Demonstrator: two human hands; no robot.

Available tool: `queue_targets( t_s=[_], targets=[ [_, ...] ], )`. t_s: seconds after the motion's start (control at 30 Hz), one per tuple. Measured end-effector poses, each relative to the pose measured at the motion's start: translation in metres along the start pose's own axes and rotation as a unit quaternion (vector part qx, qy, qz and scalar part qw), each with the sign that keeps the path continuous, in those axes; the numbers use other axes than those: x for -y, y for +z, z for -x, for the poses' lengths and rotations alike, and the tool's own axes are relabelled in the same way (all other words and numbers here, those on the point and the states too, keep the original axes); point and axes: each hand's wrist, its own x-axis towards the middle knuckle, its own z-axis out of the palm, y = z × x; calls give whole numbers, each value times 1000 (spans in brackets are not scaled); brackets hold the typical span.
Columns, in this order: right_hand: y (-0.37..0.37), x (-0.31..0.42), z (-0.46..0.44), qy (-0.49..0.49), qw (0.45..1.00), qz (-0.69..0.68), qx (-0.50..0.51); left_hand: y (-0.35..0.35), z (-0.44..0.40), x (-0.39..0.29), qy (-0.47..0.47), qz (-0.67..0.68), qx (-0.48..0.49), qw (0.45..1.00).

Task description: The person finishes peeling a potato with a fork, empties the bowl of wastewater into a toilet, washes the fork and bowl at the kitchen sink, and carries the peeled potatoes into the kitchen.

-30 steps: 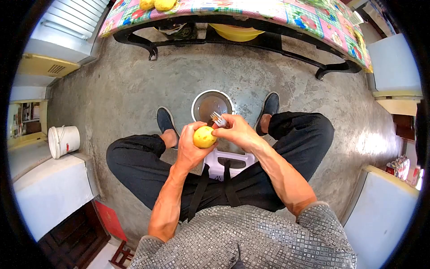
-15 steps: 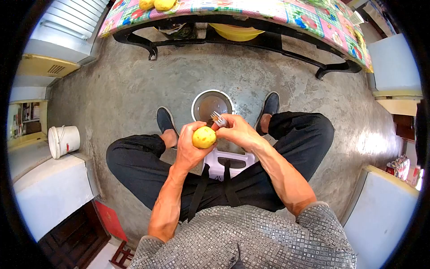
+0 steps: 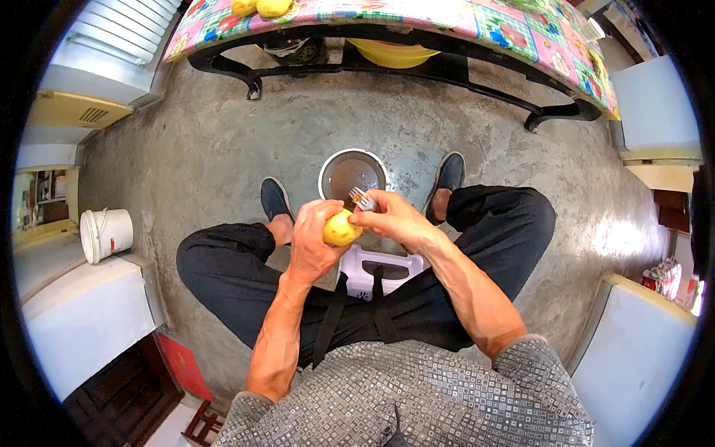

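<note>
My left hand (image 3: 310,237) is wrapped round a yellow potato (image 3: 341,229) with small dark spots, held above the lap. My right hand (image 3: 391,218) grips a metal fork (image 3: 363,199) whose tines point up and away from the potato, with brownish bits on them. The right thumb rests against the potato's right side. Beyond the hands, a white-rimmed bucket (image 3: 322,181) with murky brown water stands on the floor between my feet, its near side partly hidden by the hands.
A pale purple plastic stool (image 3: 359,281) is under me. Ahead stands a table with a flowered cloth (image 3: 447,13), bearing more yellow potatoes (image 3: 273,7). Beneath it sits a yellow basin (image 3: 395,56). A white bucket (image 3: 108,235) is at the left.
The potato has turned a little in my left hand, and the right thumb has shifted left onto it. The fork stays in my right hand, almost in place.
</note>
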Motion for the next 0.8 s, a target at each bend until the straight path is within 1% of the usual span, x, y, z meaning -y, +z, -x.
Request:
queue_targets(
  t_s=[0.07, 0.1, 0.17, 0.3, 0.37, 0.47, 0.5, 0.57, 0.6, 0.67, 0.7, 0.77, 0.8],
  targets=[
    [1, 0, -2, -12, 997, 75, -24, 0, -1, 2, 22, -13, 10, 1000],
    [1, 0, -1, -12, 997, 75, -25, 1, 1, 3, 23, -13, 11, 1000],
    [1, 1, 1, 17, 998, 55, -14, 4, 5, 6, 19, -9, 14, 1000],
    [-2, 2, 3, 17, 999, 33, 2, 5, 5, 4, 16, -3, 12, 1000],
    [-3, 1, 2, 22, 1000, -13, 13, 4, 2, 2, 0, 3, 10, 1000],
    [0, 5, 2, 23, 999, -29, 2, 2, 1, 0, -9, 9, 12, 1000],
    [1, 1, 0, 22, 999, -30, 1, 3, 1, 0, -8, 10, 12, 1000],
    [3, -11, -5, -20, 998, 50, -35, 4, 4, 4, -9, 3, 26, 1000],
    [3, -9, -4, -20, 998, 50, -35, 4, 5, 4, -9, 3, 27, 1000],
    [1, -5, -2, 34, 999, 7, -12, 6, 8, 6, -25, 5, 29, 999],
    [0, -5, -2, 34, 999, 8, -12, 8, 11, 7, -24, 5, 28, 999],
    [0, -5, -1, 30, 999, -28, -7, 10, 16, 9, -147, 101, 41, 983],
    [0, -5, -1, 29, 999, -27, -6, 9, 15, 8, -146, 101, 40, 983]
  ],
)
